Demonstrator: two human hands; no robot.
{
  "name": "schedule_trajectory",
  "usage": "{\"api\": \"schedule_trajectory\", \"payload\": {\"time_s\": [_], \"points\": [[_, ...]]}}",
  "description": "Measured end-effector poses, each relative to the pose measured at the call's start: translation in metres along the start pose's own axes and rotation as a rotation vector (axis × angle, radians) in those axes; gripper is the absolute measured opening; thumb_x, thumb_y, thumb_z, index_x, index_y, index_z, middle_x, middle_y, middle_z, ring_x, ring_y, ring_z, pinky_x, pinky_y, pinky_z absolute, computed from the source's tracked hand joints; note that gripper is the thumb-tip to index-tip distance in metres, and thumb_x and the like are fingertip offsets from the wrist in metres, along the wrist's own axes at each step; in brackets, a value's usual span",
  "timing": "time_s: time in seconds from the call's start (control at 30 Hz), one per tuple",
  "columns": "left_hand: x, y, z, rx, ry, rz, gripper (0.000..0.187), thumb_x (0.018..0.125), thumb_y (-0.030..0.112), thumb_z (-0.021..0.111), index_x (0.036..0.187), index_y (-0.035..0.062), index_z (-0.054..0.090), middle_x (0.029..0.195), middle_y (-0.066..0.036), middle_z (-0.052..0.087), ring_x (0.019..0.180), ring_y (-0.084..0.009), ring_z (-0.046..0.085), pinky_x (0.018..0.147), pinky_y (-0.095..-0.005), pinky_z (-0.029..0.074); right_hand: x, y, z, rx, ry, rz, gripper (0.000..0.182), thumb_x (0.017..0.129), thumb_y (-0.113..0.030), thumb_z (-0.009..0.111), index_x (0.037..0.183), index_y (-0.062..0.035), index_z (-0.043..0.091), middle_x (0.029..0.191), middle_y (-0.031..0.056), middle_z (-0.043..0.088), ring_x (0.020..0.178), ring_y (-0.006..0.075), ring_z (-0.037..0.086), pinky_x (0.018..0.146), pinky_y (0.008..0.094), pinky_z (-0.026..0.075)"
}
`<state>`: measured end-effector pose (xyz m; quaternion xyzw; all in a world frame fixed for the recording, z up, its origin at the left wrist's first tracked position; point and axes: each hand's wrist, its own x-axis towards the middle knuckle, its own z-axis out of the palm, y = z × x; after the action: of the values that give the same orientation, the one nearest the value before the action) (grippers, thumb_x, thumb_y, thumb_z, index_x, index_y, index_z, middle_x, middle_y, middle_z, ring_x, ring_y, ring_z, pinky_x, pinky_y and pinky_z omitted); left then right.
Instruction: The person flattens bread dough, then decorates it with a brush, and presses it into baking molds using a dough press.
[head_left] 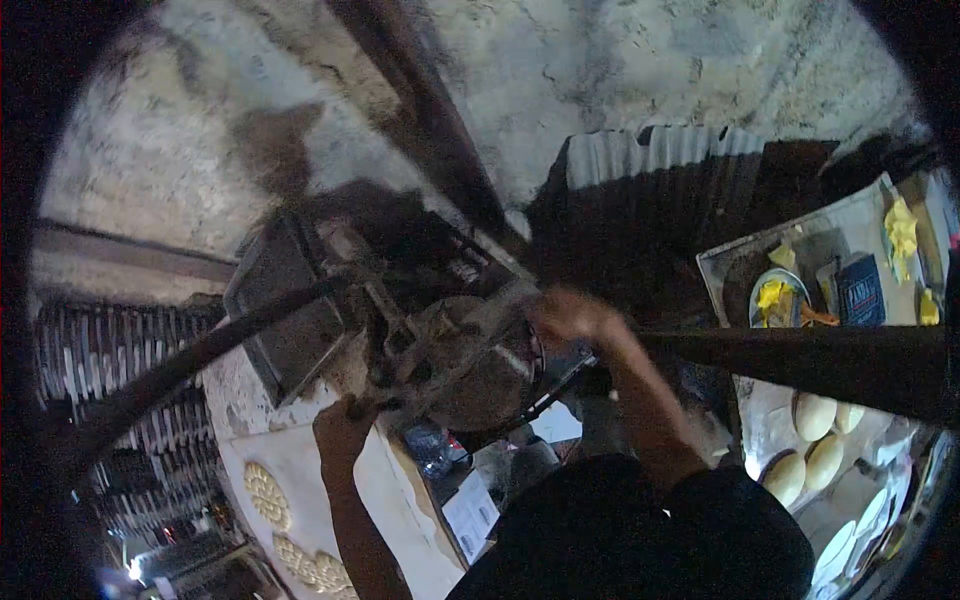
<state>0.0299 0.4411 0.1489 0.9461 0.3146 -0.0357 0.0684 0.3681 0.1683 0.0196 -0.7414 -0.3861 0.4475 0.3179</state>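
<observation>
**Both hands at a dark machine, with poles and tables all around**

Holding a dark part at the near left edge of the dark machine (470,375) in the left hand (343,418), fingers curled narrow. Reaching to its right side with the right hand (572,315), too blurred to tell wide fingers from narrow, or any grasp.

In the way of a full view: a dark pole (425,105) slanting down from the top, a thinner bar (215,350) crossing from the left, and a broad beam (800,365) cutting across the right-hand table (715,262). Just beyond the left hand, a dark tray (285,310). Nearer, on the pale table (390,495), patterned dough pieces (266,495). Beside that table, clear plastic (430,448) and a printed sheet (471,515), too small to read. Over on the right, a bowl (757,300) with yellow stuff, oval loaves (814,416), and a dark blue packet (861,290) reading roughly "PANDA", last letters unclear.
</observation>
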Motion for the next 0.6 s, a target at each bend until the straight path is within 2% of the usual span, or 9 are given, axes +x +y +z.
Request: {"api": "schedule_trajectory", "payload": {"time_s": [0.07,0.13,0.17,0.2,0.27,0.33,0.4,0.47,0.6], "points": [[-0.003,-0.007,0.006,-0.019,0.059,0.036,0.036,0.075,0.036,0.08,0.092,0.0054,0.071,0.083,-0.015,0.071,0.075,-0.0366,0.068,0.07,-0.0464,0.052,-0.018,-0.127,-0.082,0.237,0.133,-0.267,0.048,0.101,-0.043,0.052,0.078,-0.0033,0.067,0.069,0.0068,0.065,0.067,0.0127,0.061,0.064,0.0329,0.049],[-0.003,-0.006,0.006,-0.114,0.103,0.078,0.041,0.077,0.042,0.077,0.098,0.0067,0.073,0.087,-0.015,0.072,0.078,-0.0376,0.068,0.072,-0.0485,0.052,-0.052,-0.269,-0.109,0.142,0.345,-0.841,0.045,0.103,-0.037,0.051,0.08,-0.0024,0.067,0.068,0.0055,0.064,0.071,0.0118,0.061,0.068,0.0292,0.048],[-0.002,-0.01,0.013,-0.063,0.15,0.096,0.043,0.078,0.043,0.076,0.101,0.0074,0.073,0.089,-0.016,0.072,0.082,-0.0376,0.068,0.075,-0.0486,0.052,-0.053,-0.327,-0.097,0.261,0.589,-1.151,0.052,0.097,-0.051,0.052,0.082,-0.0045,0.069,0.069,0.0066,0.065,0.07,0.0185,0.063,0.065,0.0354,0.049],[-0.002,-0.013,0.017,-0.011,0.194,0.114,0.045,0.079,0.045,0.075,0.105,0.0081,0.073,0.091,-0.018,0.072,0.086,-0.0375,0.069,0.077,-0.0488,0.052,-0.054,-0.395,-0.088,0.517,0.399,-1.431,0.051,0.096,-0.049,0.053,0.087,-0.003,0.071,0.072,0.0085,0.067,0.075,0.0199,0.066,0.072,0.035,0.052],[-0.005,-0.012,0.014,-0.089,0.121,0.041,0.047,0.083,0.045,0.072,0.111,0.0085,0.071,0.1,-0.019,0.072,0.095,-0.0362,0.068,0.083,-0.0473,0.053,-0.051,-0.448,-0.024,0.707,0.137,-1.865,0.055,0.101,-0.054,0.043,0.119,-0.0039,0.057,0.094,0.0104,0.062,0.083,0.0215,0.06,0.083,0.0376,0.049],[0.002,-0.021,0.029,-0.027,0.279,0.202,0.051,0.084,0.048,0.071,0.116,0.009,0.07,0.107,-0.018,0.071,0.1,-0.0349,0.068,0.088,-0.0465,0.053,-0.051,-0.457,0.004,0.5,0.253,-1.491,0.046,0.099,-0.04,0.049,0.126,-0.0036,0.057,0.104,0.0139,0.065,0.091,0.0242,0.062,0.088,0.0374,0.05],[-0.023,0.012,-0.013,-0.25,0.083,0.066,0.05,0.086,0.047,0.068,0.119,0.009,0.068,0.11,-0.021,0.068,0.099,-0.0385,0.066,0.085,-0.0477,0.052,-0.088,-0.446,0.009,0.525,0.467,-1.088,0.041,0.099,-0.037,0.053,0.123,-0.0041,0.058,0.102,0.0143,0.065,0.09,0.0258,0.063,0.088,0.0396,0.05],[0.007,-0.04,0.049,-0.083,0.191,0.249,0.052,0.086,0.053,0.066,0.11,0.0073,0.07,0.099,-0.019,0.07,0.09,-0.0381,0.068,0.08,-0.0454,0.054,-0.132,-0.402,0.022,0.443,0.512,-0.924,0.041,0.097,-0.033,0.055,0.125,-0.0031,0.056,0.102,0.0172,0.065,0.091,0.0292,0.064,0.085,0.0424,0.052],[-0.026,-0.018,0.024,-0.206,0.1,0.107,0.046,0.082,0.049,0.071,0.096,0.0047,0.073,0.083,-0.019,0.07,0.076,-0.0381,0.069,0.072,-0.0474,0.055,-0.255,-0.29,0.098,0.403,0.482,-0.526,0.044,0.093,-0.026,0.059,0.129,-0.001,0.051,0.102,0.023,0.065,0.091,0.0362,0.066,0.08,0.048,0.054]]}}
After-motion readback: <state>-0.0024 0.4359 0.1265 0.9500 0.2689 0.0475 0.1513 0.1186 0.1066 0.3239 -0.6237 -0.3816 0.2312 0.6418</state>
